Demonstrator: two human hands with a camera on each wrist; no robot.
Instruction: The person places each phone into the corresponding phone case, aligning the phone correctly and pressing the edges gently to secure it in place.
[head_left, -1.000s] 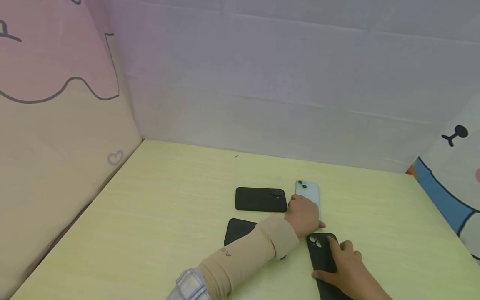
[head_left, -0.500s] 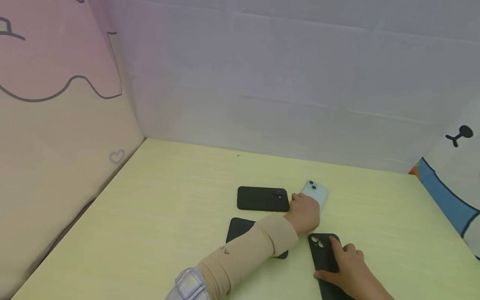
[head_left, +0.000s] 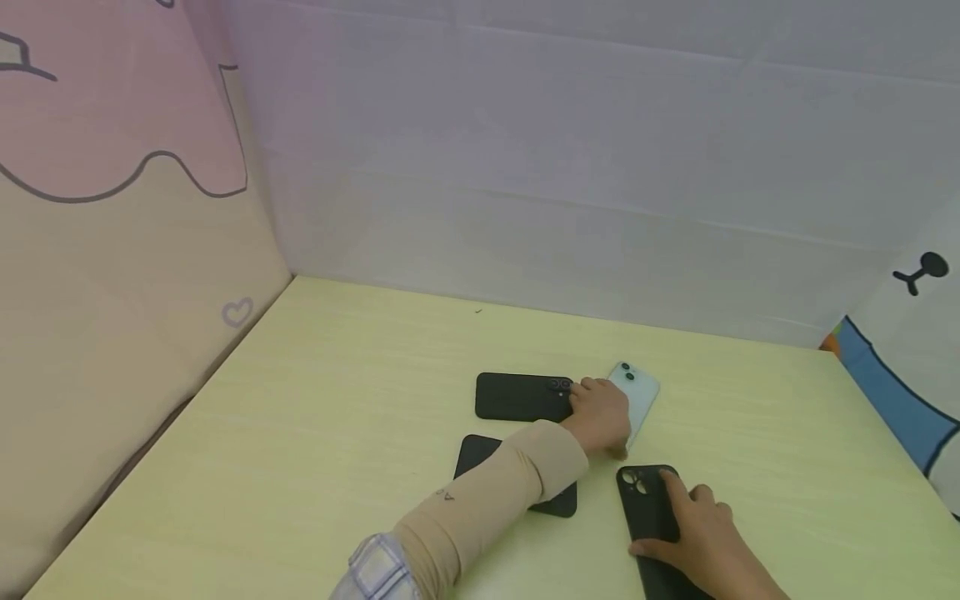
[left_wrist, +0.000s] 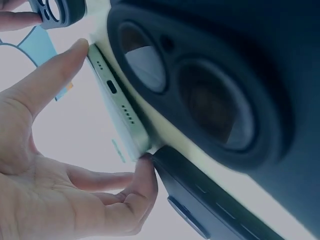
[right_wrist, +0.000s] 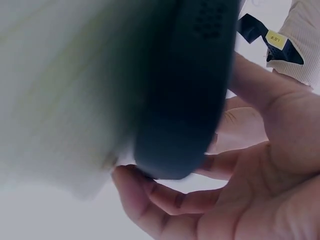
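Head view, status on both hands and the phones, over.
Left hand pinches pale green phone at its bottom corners. Right hand grips black case, flat on table. Black phone touches left hand; second black case under the forearm.

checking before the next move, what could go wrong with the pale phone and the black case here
1. The left hand pinches the pale green phone only by its edges, thumb and fingertip at its bottom end; a thin grip like that could slip.
2. The black phone lies right beside it, so it may get knocked.
3. The right hand grips the black case close by; the hands could collide.
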